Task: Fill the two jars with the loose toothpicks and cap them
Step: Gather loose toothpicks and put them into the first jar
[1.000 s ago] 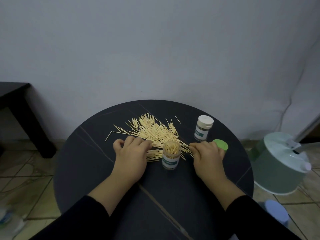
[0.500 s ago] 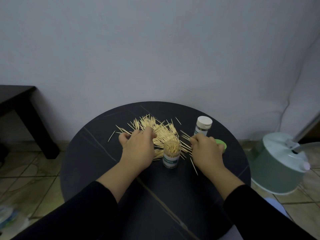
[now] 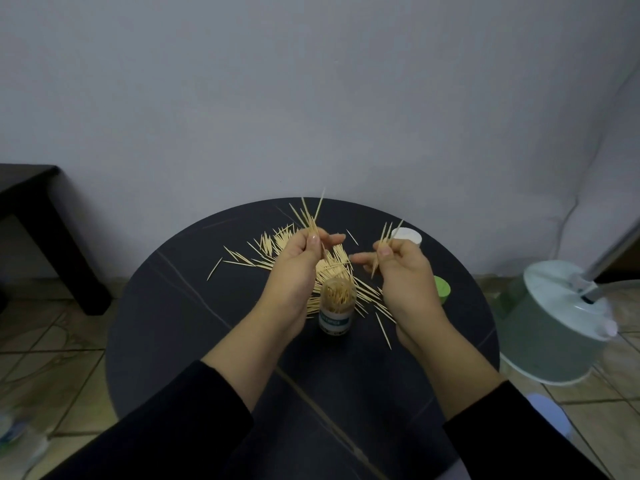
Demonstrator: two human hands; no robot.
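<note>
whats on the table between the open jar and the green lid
Scattered loose toothpicks in the head view; the right hand, pinching a few, hides the part nearest the green lid.

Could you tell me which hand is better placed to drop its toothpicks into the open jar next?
Probably the left hand: its toothpicks are held closer to the open jar; the right hand is further aside.

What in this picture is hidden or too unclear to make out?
All in the head view:
- Capped jar: only its white cap shows; the right hand covers its body.
- Green lid: partly hidden behind that hand.
- Open jar: label print too small and blurred to read.
- Toothpick pile: its middle lies behind the left hand.
</note>
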